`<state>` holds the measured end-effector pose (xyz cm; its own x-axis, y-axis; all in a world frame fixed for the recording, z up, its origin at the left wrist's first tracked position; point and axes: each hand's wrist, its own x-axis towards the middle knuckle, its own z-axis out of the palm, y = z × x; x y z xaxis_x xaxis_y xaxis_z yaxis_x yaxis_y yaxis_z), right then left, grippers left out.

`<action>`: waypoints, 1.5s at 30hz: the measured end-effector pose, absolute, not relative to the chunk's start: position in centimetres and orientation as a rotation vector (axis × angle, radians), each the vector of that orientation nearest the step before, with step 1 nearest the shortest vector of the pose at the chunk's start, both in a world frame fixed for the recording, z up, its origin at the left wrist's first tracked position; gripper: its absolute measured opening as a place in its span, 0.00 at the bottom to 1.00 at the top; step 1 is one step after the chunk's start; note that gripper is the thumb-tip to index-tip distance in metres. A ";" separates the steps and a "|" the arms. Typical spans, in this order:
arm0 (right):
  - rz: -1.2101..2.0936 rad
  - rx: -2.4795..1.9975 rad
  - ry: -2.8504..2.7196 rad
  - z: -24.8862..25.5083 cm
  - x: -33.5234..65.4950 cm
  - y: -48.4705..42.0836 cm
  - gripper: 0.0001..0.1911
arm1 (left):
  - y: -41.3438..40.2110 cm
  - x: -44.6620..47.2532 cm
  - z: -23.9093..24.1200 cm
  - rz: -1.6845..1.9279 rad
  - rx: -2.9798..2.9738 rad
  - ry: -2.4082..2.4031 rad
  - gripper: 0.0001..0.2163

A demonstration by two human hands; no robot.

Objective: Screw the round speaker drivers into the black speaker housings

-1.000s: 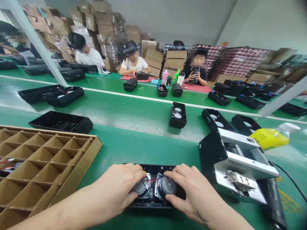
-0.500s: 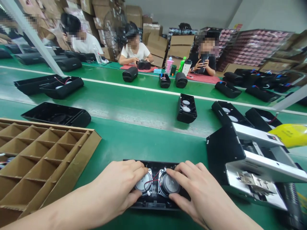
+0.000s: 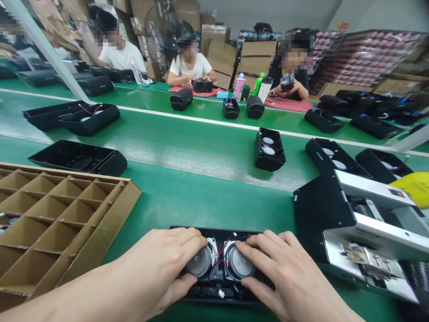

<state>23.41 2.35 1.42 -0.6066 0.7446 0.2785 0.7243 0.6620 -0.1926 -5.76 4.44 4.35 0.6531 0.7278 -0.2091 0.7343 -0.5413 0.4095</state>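
Observation:
In front of me on the green table lies a black speaker housing [image 3: 234, 293], its open side up. Two round speaker drivers with grey magnets sit side by side in it. My left hand [image 3: 170, 259] grips the left driver [image 3: 200, 263], thumb below and fingers over its upper edge. The right driver [image 3: 239, 264] is held the same way by my right hand [image 3: 278, 264]. Thin red and black wires [image 3: 219, 263] cross between the drivers, and a white plug [image 3: 221, 293] hangs at the lower side. My hands cover both ends of the housing.
A divided cardboard box [image 3: 77, 210] stands at left, a metal-and-black machine [image 3: 355, 223] at right. Beyond are further housings, one with two drivers [image 3: 270, 150] and another at left [image 3: 78, 157]. Several co-workers sit across the table, one holding a dark part [image 3: 287, 82].
The wires between the drivers have shifted, and the white plug now lies lower and further right. Both hands keep their hold. The co-worker at right has lowered and tilted the dark part.

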 end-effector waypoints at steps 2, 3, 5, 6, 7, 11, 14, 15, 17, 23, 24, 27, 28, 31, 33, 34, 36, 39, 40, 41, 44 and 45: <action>0.084 -1.151 -2.537 1.2 23.5 2.3 0.15 | 4.5 -5.7 4.7 -0.027 2.398 1.146 0.15; 0.076 -1.147 -2.533 1.1 23.5 2.3 0.16 | 4.4 -5.7 4.7 -0.024 2.410 1.144 0.15; 0.042 -1.139 -2.516 0.8 23.5 2.2 0.19 | 4.4 -5.7 4.6 -0.018 2.448 1.136 0.16; 0.021 -1.136 -2.505 0.7 23.5 2.1 0.20 | 4.3 -5.7 4.6 -0.017 2.462 1.132 0.17; 0.006 -1.134 -2.497 0.6 23.4 2.0 0.20 | 4.3 -5.8 4.5 -0.018 2.473 1.128 0.17; -0.001 -1.148 -2.468 0.8 23.2 1.8 0.20 | 4.2 -5.7 4.4 -0.074 2.532 1.113 0.15; -0.003 -1.165 -2.442 1.0 23.0 1.8 0.21 | 4.2 -5.6 4.3 -0.084 2.603 1.092 0.13; 0.001 -1.178 -2.432 1.0 22.9 1.8 0.22 | 4.2 -5.5 4.2 -0.071 2.622 1.084 0.13; 0.031 -1.217 -2.416 0.9 22.9 1.7 0.22 | 4.2 -5.5 3.9 -0.040 2.639 1.065 0.13; 0.229 -1.286 -2.385 -0.1 23.4 1.4 0.16 | 4.2 -5.9 3.0 0.031 2.658 1.019 0.13; 0.249 -1.294 -2.377 -0.2 23.4 1.3 0.16 | 4.2 -6.0 2.9 0.051 2.666 1.012 0.13; 0.279 -1.316 -2.353 -0.3 23.4 1.1 0.14 | 4.3 -6.0 3.0 0.070 2.678 1.008 0.13; 0.284 -1.320 -2.346 -0.3 23.4 1.1 0.14 | 4.3 -5.9 3.0 0.065 2.681 1.009 0.13; 0.300 -1.332 -2.343 -0.4 23.3 1.1 0.14 | 4.4 -5.8 3.2 0.049 2.698 1.007 0.14; 0.311 -1.340 -2.343 -0.5 23.3 1.2 0.14 | 4.3 -5.7 3.2 0.042 2.703 1.008 0.15; 0.317 -1.344 -2.343 -0.5 23.3 1.2 0.15 | 4.3 -5.8 3.2 0.043 2.706 1.012 0.16; 0.325 -1.342 -2.340 -0.6 23.3 1.2 0.18 | 4.3 -5.8 3.0 0.054 2.712 1.010 0.17; 0.322 -1.332 -2.334 -0.6 23.3 1.2 0.19 | 4.4 -6.0 2.8 0.087 2.719 0.985 0.15; 0.321 -1.329 -2.331 -0.6 23.3 1.2 0.19 | 4.4 -6.0 2.8 0.105 2.722 0.972 0.14; 0.319 -1.326 -2.324 -0.6 23.2 1.2 0.18 | 4.4 -6.0 2.8 0.122 2.724 0.960 0.13; 0.309 -1.315 -2.303 -0.5 23.1 1.1 0.13 | 4.5 -6.1 2.8 0.133 2.721 0.949 0.13; 0.303 -1.311 -2.296 -0.5 23.1 1.1 0.12 | 4.6 -6.1 2.8 0.121 2.716 0.950 0.13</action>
